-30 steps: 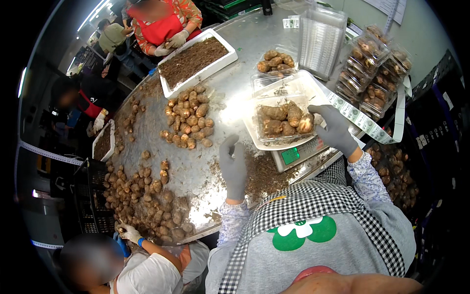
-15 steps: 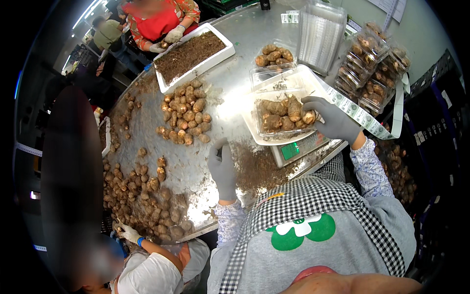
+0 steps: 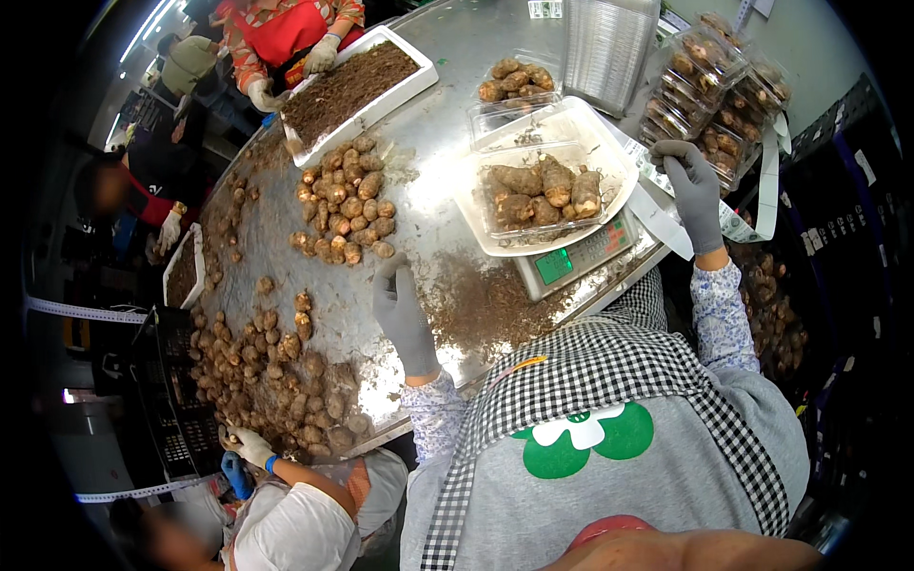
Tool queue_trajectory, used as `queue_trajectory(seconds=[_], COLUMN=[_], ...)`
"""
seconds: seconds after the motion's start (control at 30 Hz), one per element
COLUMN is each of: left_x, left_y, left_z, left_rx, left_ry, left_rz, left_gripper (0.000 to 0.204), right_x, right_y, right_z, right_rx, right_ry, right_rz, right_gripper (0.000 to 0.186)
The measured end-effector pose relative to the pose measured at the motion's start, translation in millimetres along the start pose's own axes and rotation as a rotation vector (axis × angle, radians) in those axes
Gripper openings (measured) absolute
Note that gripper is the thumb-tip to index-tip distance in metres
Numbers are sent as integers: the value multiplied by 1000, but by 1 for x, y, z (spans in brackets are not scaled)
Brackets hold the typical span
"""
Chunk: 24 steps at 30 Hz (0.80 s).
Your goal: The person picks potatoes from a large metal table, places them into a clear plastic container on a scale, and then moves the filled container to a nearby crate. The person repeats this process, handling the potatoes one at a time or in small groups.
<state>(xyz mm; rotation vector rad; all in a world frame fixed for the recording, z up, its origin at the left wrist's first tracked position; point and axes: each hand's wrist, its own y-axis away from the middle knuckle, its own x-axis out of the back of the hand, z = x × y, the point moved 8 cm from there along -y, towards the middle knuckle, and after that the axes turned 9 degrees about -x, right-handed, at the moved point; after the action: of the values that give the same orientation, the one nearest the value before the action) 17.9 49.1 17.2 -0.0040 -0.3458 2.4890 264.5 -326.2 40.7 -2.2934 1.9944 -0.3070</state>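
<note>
My right hand [image 3: 693, 195], in a grey glove, is over the label strip [image 3: 741, 228] at the right, fingers bent toward the thumb. Whatever is between its fingertips is too small to make out. In front of me a clear plastic clamshell box [image 3: 490, 214] stands with its lid raised, holding several taro corms [image 3: 555, 181]. The box rests in a cream tray [image 3: 624, 157] on a digital scale [image 3: 576, 262] with a lit green display. My left hand [image 3: 405, 319], gloved in grey too, hovers over the metal table, its fingers loosely extended and nothing held.
A taro pile [image 3: 345, 202] lies left of centre, with a larger heap [image 3: 276, 381] nearer left. Beyond the tray are a filled clamshell [image 3: 514, 86] and stacked empty boxes [image 3: 609, 57]. Packed boxes [image 3: 700, 81] pile up right. Co-workers flank a soil-filled white tray [image 3: 352, 90] and black crate [image 3: 171, 400].
My right hand has left the taro in the box and moved right to the label strip. My left hand stays over the table. The whole view has shifted slightly.
</note>
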Motion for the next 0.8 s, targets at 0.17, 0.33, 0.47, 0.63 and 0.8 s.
queue_trajectory(seconds=[0.17,0.33,0.47,0.63,0.8], left_x=[-4,-8,-15,-39,-124], left_y=[-1,-2,-2,-13,-82], left_z=[0,0,1,-8,-9], left_rx=[-39,-25,-32,-17,-3], left_ry=[39,49,27,100,134], left_rz=[-13,-49,-96,-180,-362], left_gripper=[26,24,23,33,55], right_x=[3,1,-16,-31,-60], right_y=[4,5,14,7,7], right_z=[5,8,-2,-3,4], right_rx=[-27,-6,12,-124,-210], right_ry=[40,60,127,346,621], right_rz=[3,-15,-96,-106,-339], right_gripper=[17,17,16,29,52])
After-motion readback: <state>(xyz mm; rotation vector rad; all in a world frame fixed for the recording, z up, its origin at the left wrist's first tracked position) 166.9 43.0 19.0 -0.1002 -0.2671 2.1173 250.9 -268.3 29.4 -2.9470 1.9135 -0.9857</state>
